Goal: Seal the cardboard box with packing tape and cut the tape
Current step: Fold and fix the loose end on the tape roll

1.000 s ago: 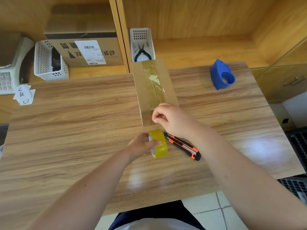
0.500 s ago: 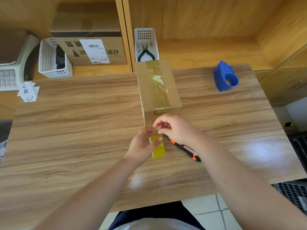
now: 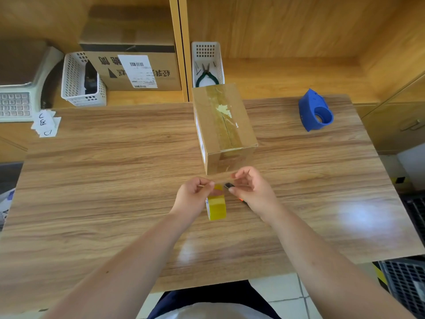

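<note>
The cardboard box stands at the table's far middle, with a strip of clear tape running along its top seam and down its near face. Just in front of it, my left hand pinches the top of a yellow packing tape roll that stands on edge on the table. My right hand hovers beside the roll with its fingers curled and apart, holding nothing. It covers most of the orange and black utility knife, which lies on the table; only the knife's black tip and a bit of orange show.
A blue tape dispenser sits at the far right of the wooden table. Behind the table are a white basket with pliers, a second white basket, a labelled carton, a scale and paper slips.
My right hand has come off the box's near face and dropped toward the knife. My left hand has kept hold of the tape roll, which has turned and come a little nearer.
</note>
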Tool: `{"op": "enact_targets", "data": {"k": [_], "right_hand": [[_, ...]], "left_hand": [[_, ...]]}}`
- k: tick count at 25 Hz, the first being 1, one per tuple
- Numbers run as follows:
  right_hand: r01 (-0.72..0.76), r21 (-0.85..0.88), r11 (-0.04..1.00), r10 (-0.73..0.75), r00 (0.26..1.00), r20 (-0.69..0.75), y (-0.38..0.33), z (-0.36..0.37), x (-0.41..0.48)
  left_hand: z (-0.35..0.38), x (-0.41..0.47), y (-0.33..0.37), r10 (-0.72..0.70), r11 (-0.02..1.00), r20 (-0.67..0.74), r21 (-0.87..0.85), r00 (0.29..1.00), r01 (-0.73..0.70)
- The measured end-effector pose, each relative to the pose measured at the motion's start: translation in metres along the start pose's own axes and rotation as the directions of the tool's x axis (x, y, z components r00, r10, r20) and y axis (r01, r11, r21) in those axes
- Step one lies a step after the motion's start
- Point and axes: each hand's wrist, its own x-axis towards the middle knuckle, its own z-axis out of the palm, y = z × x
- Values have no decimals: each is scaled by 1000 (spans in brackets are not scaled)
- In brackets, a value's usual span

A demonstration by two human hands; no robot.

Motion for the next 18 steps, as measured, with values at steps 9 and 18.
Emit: {"op": "enact_targets", "data": {"k": [9,18], "right_hand": [[-13,323,946,-4,999,52,12,28,-1],[3,302,953,-1,1000,-8,8,23,3]], "left_hand": [[4,0,9,-67,995,-61,-74,996,62],[5,-4,8,-76,990,-32,-120,997,72]]}}
